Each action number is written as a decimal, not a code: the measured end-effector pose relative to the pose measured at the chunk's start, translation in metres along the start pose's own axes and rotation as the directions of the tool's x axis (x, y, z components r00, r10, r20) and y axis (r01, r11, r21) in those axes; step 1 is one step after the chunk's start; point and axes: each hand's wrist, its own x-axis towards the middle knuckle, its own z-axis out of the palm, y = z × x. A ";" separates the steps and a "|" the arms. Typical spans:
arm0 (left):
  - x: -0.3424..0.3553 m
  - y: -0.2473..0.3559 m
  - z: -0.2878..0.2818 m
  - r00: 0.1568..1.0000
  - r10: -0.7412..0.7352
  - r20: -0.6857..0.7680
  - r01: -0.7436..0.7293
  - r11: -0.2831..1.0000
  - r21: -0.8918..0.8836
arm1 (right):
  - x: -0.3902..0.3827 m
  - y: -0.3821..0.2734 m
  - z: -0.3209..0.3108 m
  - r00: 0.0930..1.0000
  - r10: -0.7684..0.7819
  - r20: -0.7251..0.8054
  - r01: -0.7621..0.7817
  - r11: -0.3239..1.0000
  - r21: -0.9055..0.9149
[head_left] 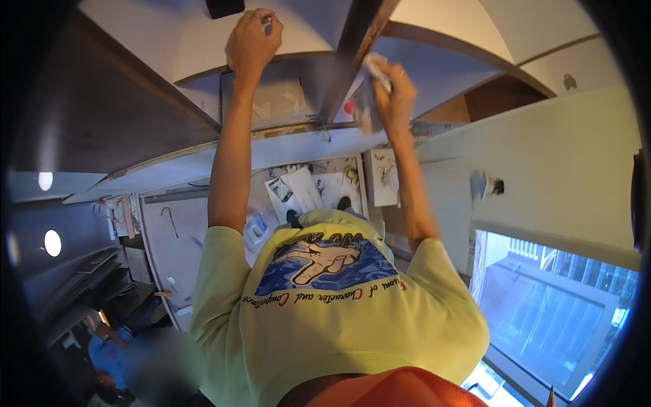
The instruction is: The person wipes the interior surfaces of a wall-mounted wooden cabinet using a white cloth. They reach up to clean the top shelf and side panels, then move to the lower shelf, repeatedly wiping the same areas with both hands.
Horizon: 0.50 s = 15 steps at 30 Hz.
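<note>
Both my arms reach up to an overhead wooden cabinet [386, 30] with pale inner panels and brown dividers. At the upper left, my left hand [254, 42] is closed beside a pale panel, its fingers curled around something small and pale that I cannot make out. My right hand [396, 95], right of the central divider, grips a crumpled whitish cloth [377, 72]; motion blurs the area just below it. A small red round thing [349, 107] shows left of that hand. Below my left hand, a brown cardboard box [278, 98] sits in a compartment.
A black object [224, 7] is at the top edge. Far below are a plastic container [255, 228], white boards [296, 190] and a white box [384, 178]. A wall fitting [489, 186] and a window [553, 312] are at right; a person in blue [108, 356] is at lower left.
</note>
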 end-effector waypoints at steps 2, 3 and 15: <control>0.001 0.000 0.002 0.999 0.024 -0.027 -0.023 0.999 0.026 | 0.011 0.010 0.002 0.998 -0.044 -0.037 0.045 0.999 0.026; 0.001 0.000 0.002 1.000 -0.004 0.007 0.004 1.000 0.026 | 0.009 0.013 0.005 0.999 -0.049 -0.023 0.049 0.999 -0.011; 0.002 0.002 0.003 1.000 -0.002 0.006 0.002 0.999 0.039 | -0.033 0.021 0.015 0.996 0.068 0.061 -0.063 0.994 -0.092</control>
